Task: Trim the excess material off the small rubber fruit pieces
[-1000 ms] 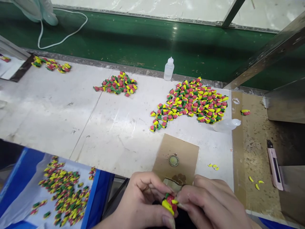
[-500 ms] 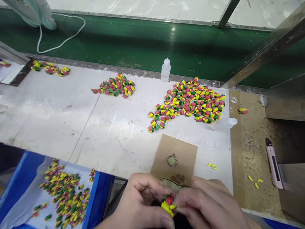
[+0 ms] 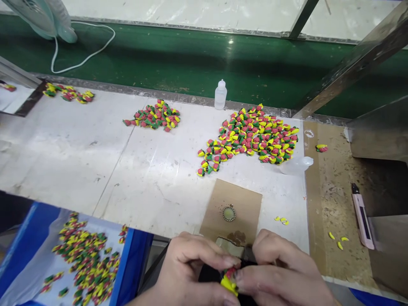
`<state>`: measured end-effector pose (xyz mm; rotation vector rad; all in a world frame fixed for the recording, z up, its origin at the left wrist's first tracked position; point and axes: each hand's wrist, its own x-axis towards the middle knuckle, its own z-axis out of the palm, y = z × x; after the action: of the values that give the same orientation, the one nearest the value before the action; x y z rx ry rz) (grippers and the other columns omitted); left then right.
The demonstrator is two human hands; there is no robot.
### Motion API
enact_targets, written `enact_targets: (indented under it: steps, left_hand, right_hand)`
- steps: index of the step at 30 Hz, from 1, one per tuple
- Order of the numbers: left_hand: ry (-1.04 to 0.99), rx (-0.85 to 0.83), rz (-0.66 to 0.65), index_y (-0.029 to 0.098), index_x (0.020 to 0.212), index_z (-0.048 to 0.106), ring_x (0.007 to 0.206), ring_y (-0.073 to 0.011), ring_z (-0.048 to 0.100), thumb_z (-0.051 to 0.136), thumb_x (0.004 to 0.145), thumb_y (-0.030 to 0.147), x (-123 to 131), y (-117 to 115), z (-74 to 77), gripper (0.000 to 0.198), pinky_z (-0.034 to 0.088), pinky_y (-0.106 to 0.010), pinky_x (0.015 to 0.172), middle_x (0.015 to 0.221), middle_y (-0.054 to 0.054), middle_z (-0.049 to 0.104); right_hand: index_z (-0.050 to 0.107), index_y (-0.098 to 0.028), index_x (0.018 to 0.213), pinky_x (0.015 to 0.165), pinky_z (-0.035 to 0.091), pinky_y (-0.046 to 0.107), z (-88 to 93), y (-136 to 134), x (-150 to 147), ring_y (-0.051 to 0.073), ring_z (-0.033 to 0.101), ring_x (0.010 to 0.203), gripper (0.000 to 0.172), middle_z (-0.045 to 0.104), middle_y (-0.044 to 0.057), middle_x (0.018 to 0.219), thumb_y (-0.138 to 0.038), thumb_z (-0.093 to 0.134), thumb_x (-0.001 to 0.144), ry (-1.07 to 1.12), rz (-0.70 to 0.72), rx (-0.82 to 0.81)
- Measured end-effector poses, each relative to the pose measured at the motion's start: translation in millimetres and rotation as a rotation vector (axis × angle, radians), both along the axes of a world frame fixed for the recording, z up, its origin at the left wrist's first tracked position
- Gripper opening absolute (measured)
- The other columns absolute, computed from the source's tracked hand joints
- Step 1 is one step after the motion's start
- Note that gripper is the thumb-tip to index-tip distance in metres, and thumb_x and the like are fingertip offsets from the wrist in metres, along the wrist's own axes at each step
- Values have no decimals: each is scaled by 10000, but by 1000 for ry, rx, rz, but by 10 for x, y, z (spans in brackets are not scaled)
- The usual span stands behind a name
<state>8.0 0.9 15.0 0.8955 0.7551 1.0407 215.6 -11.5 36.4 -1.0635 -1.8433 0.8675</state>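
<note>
The strawberry charm (image 3: 230,281) had just shifted a little to the right and lower, and it had rolled so that more of its yellow side showed, with the red top now mostly behind the fingers. The left hand (image 3: 188,272) and right hand (image 3: 280,267) had closed in around it, leaving only a narrow gap between them. Both pinched the charm between their fingertips, and the right fingers had curled higher and tighter over it. It sat just below the cardboard (image 3: 231,212), directly over a black cloth (image 3: 210,274).

On the cardboard lay a round pendant (image 3: 228,213), with a brown stain just below it. Beyond the cardboard lay the largest heap of charms (image 3: 251,136), and a clear bottle (image 3: 296,165) lay on its side beside that heap. Farther off past the cardboard stood an upright bottle (image 3: 220,95). To the cardboard's right were small yellow slivers (image 3: 281,220), and farther right lay a pink knife (image 3: 362,221). To its lower left, a blue tray (image 3: 134,255) held another heap of charms (image 3: 84,259).
</note>
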Motion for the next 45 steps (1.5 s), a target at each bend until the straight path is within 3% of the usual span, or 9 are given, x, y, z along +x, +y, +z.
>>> enact_targets:
  steps: [7, 14, 18, 23, 28, 32, 38, 42, 45]
  left_hand:
    - [-114, 3, -49, 401, 1024, 888, 778, -236, 868, 1034, 645, 205, 98, -69, -95, 451, 674, -194, 706, 909, -13, 893]
    - [-122, -155, -27, 253, 987, 877, 696, -259, 861, 1041, 637, 245, 96, -238, -119, 387, 688, -242, 660, 816, -72, 886]
    - [-19, 94, -65, 281, 1055, 863, 741, -253, 865, 983, 726, 150, 23, -147, -26, 374, 687, -270, 716, 865, -69, 894]
    - [147, 464, -106, 355, 1258, 808, 821, -258, 861, 919, 824, 194, -15, 1, 82, 477, 643, -369, 924, 869, -45, 896]
    - [154, 287, -102, 404, 1150, 849, 871, -288, 869, 978, 736, 187, 44, -90, -1, 485, 613, -455, 1062, 875, -20, 896]
    - [87, 207, -107, 404, 1111, 861, 859, -310, 866, 1022, 651, 245, 60, -157, -109, 513, 663, -436, 1001, 929, -37, 884]
    - [127, 205, -121, 375, 1114, 864, 880, -284, 866, 1014, 649, 242, 21, -127, -128, 506, 670, -345, 978, 966, -48, 884]
    - [110, 385, -192, 286, 1257, 810, 991, -274, 855, 909, 836, 278, 27, -25, -58, 433, 662, -340, 996, 1053, -94, 887]
    - [132, 502, -289, 239, 1321, 759, 1061, -254, 840, 748, 995, 277, 20, 53, 29, 328, 610, -334, 1081, 1105, -115, 881]
  right_hand:
    - [797, -215, 991, 833, 654, 256, -111, -68, -43, 171, 755, 943, 153, 773, 51, 902, -240, 664, 1063, 136, -3, 81]
    - [816, -287, 1093, 734, 633, 243, -213, -208, -18, 170, 732, 850, 151, 772, 28, 877, -206, 714, 1017, 71, -14, 101]
    - [725, -320, 1180, 762, 645, 291, -180, -260, 8, 199, 742, 888, 172, 742, 59, 979, -383, 599, 1081, 66, -52, 43]
    - [538, -255, 858, 458, 452, 167, -214, -232, -105, 109, 517, 486, 464, 508, -46, 638, -585, 355, 1128, 332, 94, -245]
    - [486, -254, 803, 620, 541, 226, -291, -217, -207, 150, 553, 637, 593, 470, -9, 702, -730, 269, 1082, 392, 371, -504]
    - [403, -264, 782, 404, 298, 178, -253, -237, -226, 84, 333, 495, 570, 368, -63, 662, -776, 468, 1024, 657, 386, -895]
    - [452, -233, 702, 403, 184, 195, -268, -267, -255, 63, 264, 443, 600, 346, -87, 551, -737, 588, 997, 798, 426, -1062]
    - [545, -223, 766, 501, 378, 206, -292, -340, -231, 91, 368, 503, 601, 406, -67, 600, -787, 570, 971, 781, 302, -1041]
    - [658, -222, 905, 824, 545, 331, -411, -370, -248, 190, 579, 744, 670, 565, 19, 747, -874, 507, 930, 624, 334, -923]
